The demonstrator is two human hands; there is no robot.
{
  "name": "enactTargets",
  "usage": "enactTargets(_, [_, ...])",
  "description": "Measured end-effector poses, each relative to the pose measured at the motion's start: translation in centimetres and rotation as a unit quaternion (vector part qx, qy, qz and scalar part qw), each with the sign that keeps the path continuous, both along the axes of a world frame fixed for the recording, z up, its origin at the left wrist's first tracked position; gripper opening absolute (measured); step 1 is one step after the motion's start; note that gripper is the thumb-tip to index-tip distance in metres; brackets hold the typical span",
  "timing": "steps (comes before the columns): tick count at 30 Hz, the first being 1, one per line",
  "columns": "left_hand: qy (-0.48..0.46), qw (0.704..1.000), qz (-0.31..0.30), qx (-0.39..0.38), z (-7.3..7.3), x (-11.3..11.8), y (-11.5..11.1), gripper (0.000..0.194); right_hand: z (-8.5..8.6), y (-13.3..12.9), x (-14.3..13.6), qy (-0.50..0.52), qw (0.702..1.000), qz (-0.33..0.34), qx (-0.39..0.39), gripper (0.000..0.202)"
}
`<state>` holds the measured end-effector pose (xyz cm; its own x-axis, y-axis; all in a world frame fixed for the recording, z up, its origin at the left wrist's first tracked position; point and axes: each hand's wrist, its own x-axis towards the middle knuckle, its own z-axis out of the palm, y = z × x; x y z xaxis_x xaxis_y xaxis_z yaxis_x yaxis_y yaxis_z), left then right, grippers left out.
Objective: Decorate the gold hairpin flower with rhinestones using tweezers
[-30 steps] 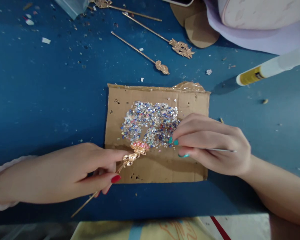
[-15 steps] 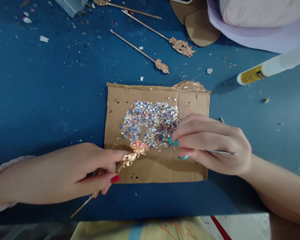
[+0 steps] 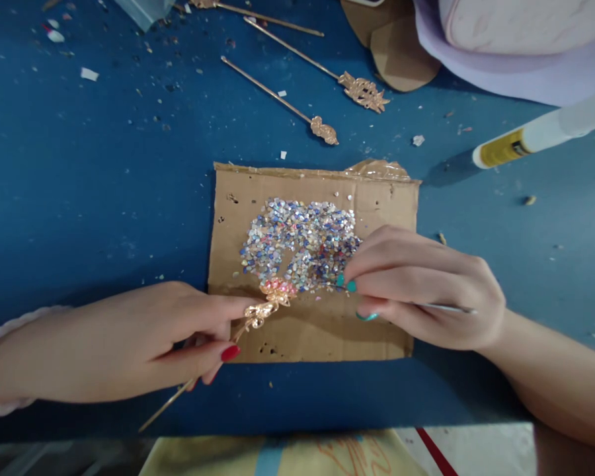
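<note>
A gold hairpin (image 3: 262, 311) is pinched between the thumb and fingers of my left hand (image 3: 178, 340). Pink stones cover the flower at its head, and its thin stem slants down to the lower left. My right hand (image 3: 421, 291) is closed round a thin metal tool (image 3: 449, 308); the tool's back end shows under the palm. Its tip points left toward the hairpin's flower, too fine to make out clearly. Just beyond both hands lies a spread of small shiny chips (image 3: 297, 238), mostly blue, white and silver, on a cardboard sheet (image 3: 322, 330).
Farther back on the blue table are more gold hairpins (image 3: 361, 92), lying flat. A white tube with a yellow label (image 3: 506, 149) lies at the right. Cardboard pieces (image 3: 404, 56) and a lilac cloth (image 3: 506, 79) are at the upper right. Scraps dot the table.
The view has shifted very slightly. My right hand has moved a touch to the right with the tool, while my left hand keeps the hairpin in the same place.
</note>
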<state>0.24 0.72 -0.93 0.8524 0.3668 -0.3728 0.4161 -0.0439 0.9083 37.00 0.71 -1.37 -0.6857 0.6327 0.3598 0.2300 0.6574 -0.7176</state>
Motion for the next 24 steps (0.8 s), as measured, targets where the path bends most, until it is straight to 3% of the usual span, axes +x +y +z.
enactTargets(9, [0.012,1.000,0.014,-0.022,0.52,0.33,-0.19,0.028,0.11,0.08,0.10,-0.017,1.000,0.003,0.022,0.016])
enactTargets(17, [0.011,1.000,-0.010,-0.010,0.38,0.23,0.13,0.028,0.08,0.04,0.05,-0.013,1.000,0.008,0.013,0.015])
enactTargets(24, [0.015,0.999,0.017,0.034,0.49,0.08,-0.36,0.026,-0.05,0.20,0.01,-0.005,1.000,0.010,0.006,0.016])
